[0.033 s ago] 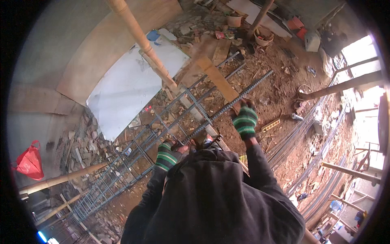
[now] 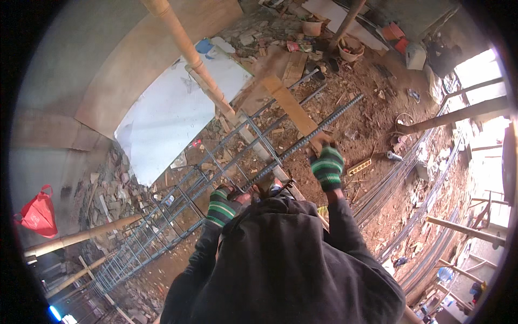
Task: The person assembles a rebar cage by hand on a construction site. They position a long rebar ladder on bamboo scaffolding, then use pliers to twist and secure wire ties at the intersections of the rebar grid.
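Observation:
A long cage of steel rebar [image 2: 186, 195] runs diagonally from the lower left to the upper right, with thin cross ties between its long bars. My left hand [image 2: 222, 206], in a green striped knit glove, is closed at the near side of the cage, close to the thick ribbed bar [image 2: 302, 141]. What its fingers grip is hidden. On the right, my right hand [image 2: 328, 166], in a matching glove, has curled fingers just below that bar, by the near end of a brown wooden board [image 2: 295, 112]. Anything inside them is too small to make out.
A bamboo pole [image 2: 202, 67] rises beside a white sheet [image 2: 167, 119] at the far left. Loose long bars [image 2: 396, 178] lie on the dirt at right. Rubble, a perforated yellow piece [image 2: 360, 166] and a red bag [image 2: 39, 212] are around. A bucket [image 2: 350, 49] stands far back.
My right hand has shifted slightly toward me and to the right, away from the thick bar. My left hand and the rebar cage look unchanged.

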